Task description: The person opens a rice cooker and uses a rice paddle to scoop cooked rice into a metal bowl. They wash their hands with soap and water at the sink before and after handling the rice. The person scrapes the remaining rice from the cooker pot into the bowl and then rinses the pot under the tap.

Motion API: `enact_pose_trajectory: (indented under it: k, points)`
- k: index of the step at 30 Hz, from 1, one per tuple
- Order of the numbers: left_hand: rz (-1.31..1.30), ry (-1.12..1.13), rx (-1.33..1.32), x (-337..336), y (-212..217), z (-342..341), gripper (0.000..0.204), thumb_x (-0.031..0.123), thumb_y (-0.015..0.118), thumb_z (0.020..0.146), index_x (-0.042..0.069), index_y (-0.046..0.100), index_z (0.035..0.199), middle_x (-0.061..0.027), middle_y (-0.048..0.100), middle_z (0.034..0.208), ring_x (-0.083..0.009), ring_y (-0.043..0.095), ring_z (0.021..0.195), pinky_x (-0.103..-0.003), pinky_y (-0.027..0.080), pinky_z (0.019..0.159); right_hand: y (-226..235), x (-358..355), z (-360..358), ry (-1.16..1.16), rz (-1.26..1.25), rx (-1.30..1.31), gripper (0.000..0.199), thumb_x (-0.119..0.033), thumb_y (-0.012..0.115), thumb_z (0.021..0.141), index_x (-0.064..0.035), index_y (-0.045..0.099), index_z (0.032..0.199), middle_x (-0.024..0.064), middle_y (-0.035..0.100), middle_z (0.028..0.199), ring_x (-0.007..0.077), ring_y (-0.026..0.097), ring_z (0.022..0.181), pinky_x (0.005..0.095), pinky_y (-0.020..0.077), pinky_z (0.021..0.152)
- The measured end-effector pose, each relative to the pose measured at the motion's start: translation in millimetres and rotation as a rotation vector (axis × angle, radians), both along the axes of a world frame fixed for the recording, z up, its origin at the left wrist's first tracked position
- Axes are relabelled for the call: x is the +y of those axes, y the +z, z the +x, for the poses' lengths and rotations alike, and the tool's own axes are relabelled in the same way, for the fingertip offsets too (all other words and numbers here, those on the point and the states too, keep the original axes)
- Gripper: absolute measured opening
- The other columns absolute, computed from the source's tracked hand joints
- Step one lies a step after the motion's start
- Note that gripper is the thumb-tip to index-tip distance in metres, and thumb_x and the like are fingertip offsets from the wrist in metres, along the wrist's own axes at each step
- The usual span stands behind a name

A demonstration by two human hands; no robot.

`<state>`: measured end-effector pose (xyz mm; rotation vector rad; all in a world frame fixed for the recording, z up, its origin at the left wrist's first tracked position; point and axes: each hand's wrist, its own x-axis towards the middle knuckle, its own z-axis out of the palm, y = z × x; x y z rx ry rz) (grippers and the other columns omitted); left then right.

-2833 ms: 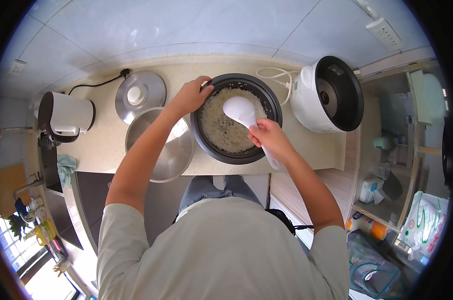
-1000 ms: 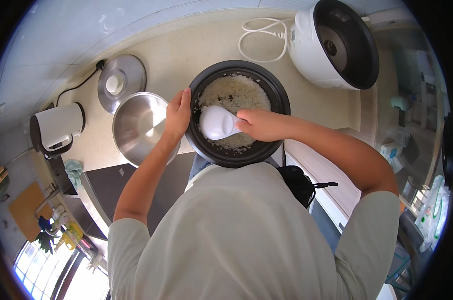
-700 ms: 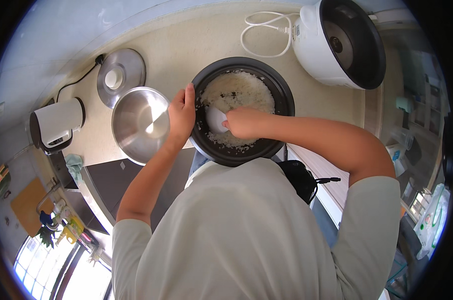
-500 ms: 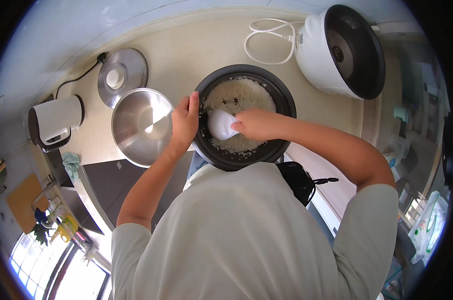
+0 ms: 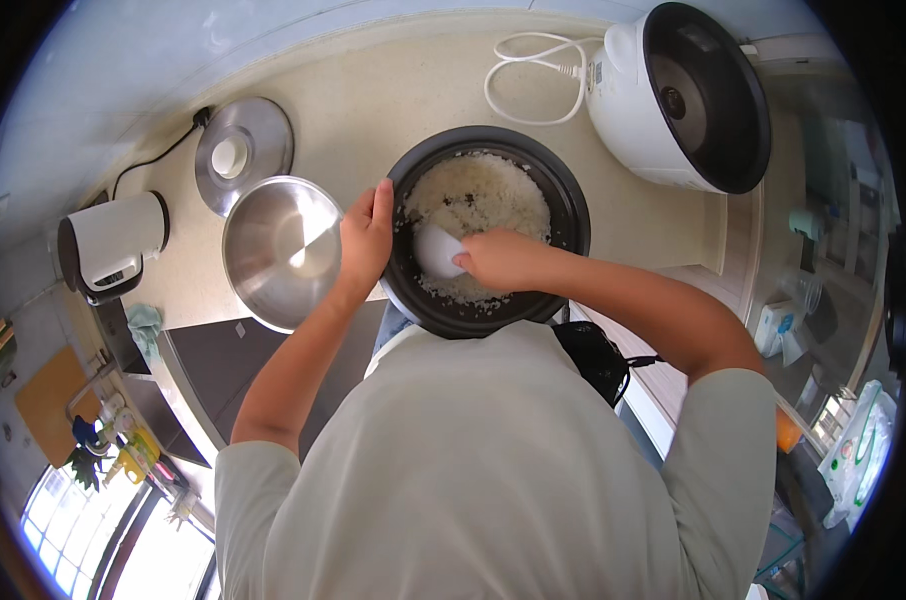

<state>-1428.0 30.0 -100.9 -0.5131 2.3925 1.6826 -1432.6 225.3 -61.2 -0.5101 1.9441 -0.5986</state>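
A black inner pot (image 5: pixel 570 200) of a rice cooker stands tilted toward me at the counter's front edge, with cooked white rice (image 5: pixel 503 190) in it. My left hand (image 5: pixel 367 232) grips the pot's left rim, thumb up along the edge. In my right hand (image 5: pixel 501 260) is a white rice paddle (image 5: pixel 436 250), its broad blade down in the rice at the pot's left side. The paddle's handle is hidden in the closed fingers. Close to my left hand sits an empty-looking steel bowl (image 5: pixel 273 255).
Behind the bowl lies a steel lid (image 5: pixel 263 150) with a white knob. A white rice cooker body (image 5: pixel 633 125) with a black interior is at the back right, its white cord (image 5: pixel 498 90) coiled on the counter (image 5: pixel 373 100). A white appliance (image 5: pixel 123 240) stands far left, near a cloth (image 5: pixel 144 328).
The paddle has shifted slightly left and its blade has turned and sunk lower into the rice. My right forearm has come a little inward. My left hand still holds the rim.
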Motion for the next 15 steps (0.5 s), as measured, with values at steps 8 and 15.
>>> enact_pose_trajectory:
  k: [8,15]
  points:
    - [0.117,0.024,-0.068,-4,-2,4,0.045,0.036,0.044,0.093,-0.004,0.051,0.073,-0.0009,0.040,0.058,-0.0082,0.035,0.060,-0.026,0.034,0.053,28,5,-10,-0.256,-0.156,0.058,0.036,-0.031,0.043,0.090,0.0029,0.053,0.080,0.0232,0.057,0.078,0.0378,0.055,0.075,0.0430,0.0412,0.067]
    - [0.002,-0.009,-0.019,-5,0,9,0.045,0.037,0.043,0.093,-0.004,0.054,0.075,-0.0024,0.044,0.059,-0.0090,0.037,0.061,-0.027,0.036,0.054,41,16,-10,-0.368,-0.123,-0.011,0.037,-0.032,0.044,0.090,0.0034,0.055,0.084,0.0236,0.059,0.081,0.0393,0.056,0.078,0.0452,0.0425,0.069]
